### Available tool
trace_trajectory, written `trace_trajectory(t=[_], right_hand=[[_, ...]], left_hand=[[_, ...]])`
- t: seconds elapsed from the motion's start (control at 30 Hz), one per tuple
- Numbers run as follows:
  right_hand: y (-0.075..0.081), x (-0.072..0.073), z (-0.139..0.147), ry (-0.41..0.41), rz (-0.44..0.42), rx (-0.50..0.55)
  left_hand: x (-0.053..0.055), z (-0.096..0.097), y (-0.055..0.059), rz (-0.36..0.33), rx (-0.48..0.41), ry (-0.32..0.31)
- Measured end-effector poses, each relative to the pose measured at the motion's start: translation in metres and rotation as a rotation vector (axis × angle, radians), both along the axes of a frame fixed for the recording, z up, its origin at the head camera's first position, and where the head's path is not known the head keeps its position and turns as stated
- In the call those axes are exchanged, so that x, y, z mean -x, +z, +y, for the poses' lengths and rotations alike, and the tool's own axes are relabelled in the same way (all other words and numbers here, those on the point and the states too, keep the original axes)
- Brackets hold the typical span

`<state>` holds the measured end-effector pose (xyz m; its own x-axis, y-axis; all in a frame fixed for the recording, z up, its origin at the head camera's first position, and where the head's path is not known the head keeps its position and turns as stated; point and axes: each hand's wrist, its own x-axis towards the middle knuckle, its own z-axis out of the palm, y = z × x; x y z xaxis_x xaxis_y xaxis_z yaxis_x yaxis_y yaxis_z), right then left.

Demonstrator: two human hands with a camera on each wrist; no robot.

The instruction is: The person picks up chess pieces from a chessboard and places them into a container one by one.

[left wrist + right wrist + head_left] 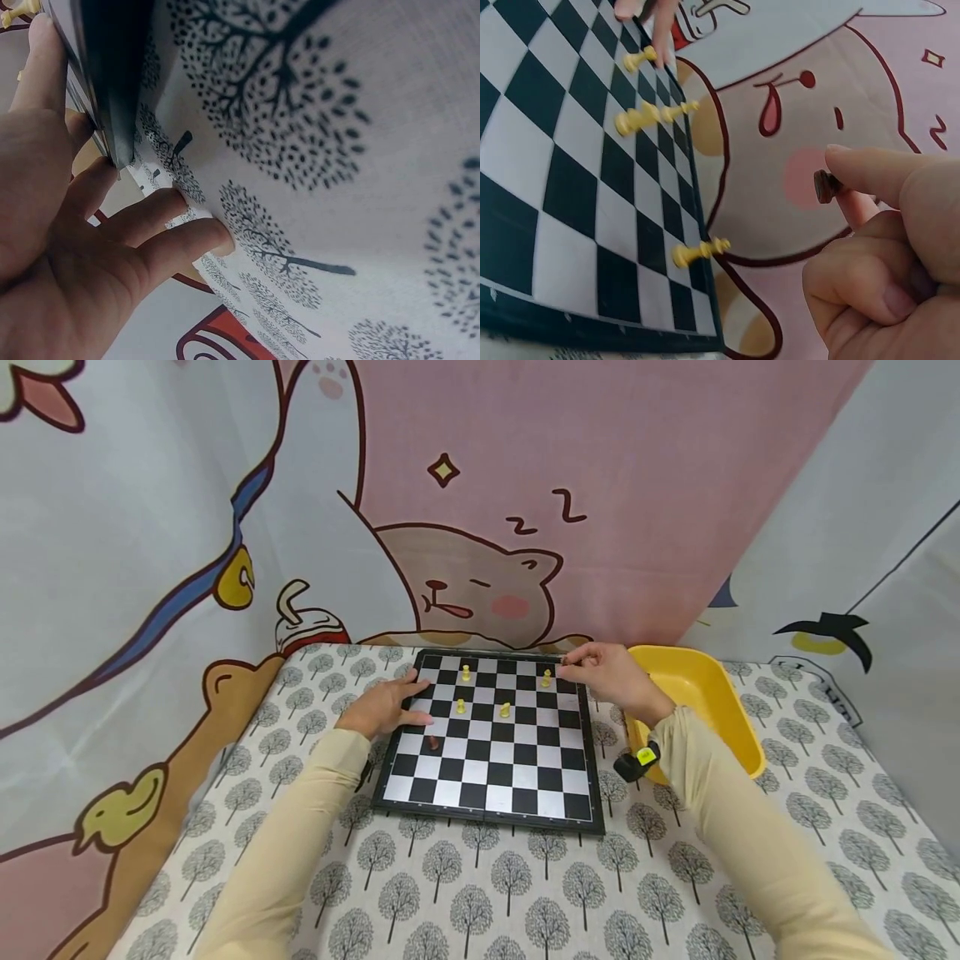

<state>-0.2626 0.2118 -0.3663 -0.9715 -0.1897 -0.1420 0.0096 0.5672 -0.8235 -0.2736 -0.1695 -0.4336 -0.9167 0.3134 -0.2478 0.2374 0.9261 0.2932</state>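
A black-and-white chessboard (491,752) lies on the table. My left hand (382,704) rests at its left edge, thumb over the squares and other fingers stretched along the rim; the left wrist view shows this hand (82,217) beside the board's dark edge (112,97). Over the far right corner, my right hand (611,677) pinches a small dark brown chess piece (826,186) between thumb and forefinger, its base showing and the rest hidden by the fingers. Closest to that hand stands a yellow chess piece (546,678).
More yellow pieces stand on the board: one at the far left (466,672), a pawn-like one (461,706) and a knight-like one (505,710) mid-board. A dark brown piece (432,742) sits near the left hand. A yellow bin (738,718) stands right of the board, under the right forearm.
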Motion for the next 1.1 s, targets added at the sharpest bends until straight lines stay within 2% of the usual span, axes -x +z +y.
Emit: trace_trajectory(t=[0.27,0.57,0.7,0.93,1.1], right_hand=[[0.004,0.001,0.019,-0.034,-0.012,0.026],[-0.003,0.008,0.051,-0.103,-0.021,-0.033],[-0.007,0.012,0.068,-0.127,-0.018,-0.015],[-0.011,0.014,0.095,-0.137,-0.055,-0.050],[-0.011,0.014,0.106,-0.150,-0.052,-0.045]], left_hand=[[0.001,0.000,-0.001,0.002,0.008,-0.007],[0.003,0.000,-0.001,-0.014,0.014,0.007],[0.004,0.000,-0.002,-0.011,0.018,0.003],[0.003,0.000,-0.001,0.002,0.014,-0.005],[0.003,-0.001,-0.003,0.002,0.006,0.005]])
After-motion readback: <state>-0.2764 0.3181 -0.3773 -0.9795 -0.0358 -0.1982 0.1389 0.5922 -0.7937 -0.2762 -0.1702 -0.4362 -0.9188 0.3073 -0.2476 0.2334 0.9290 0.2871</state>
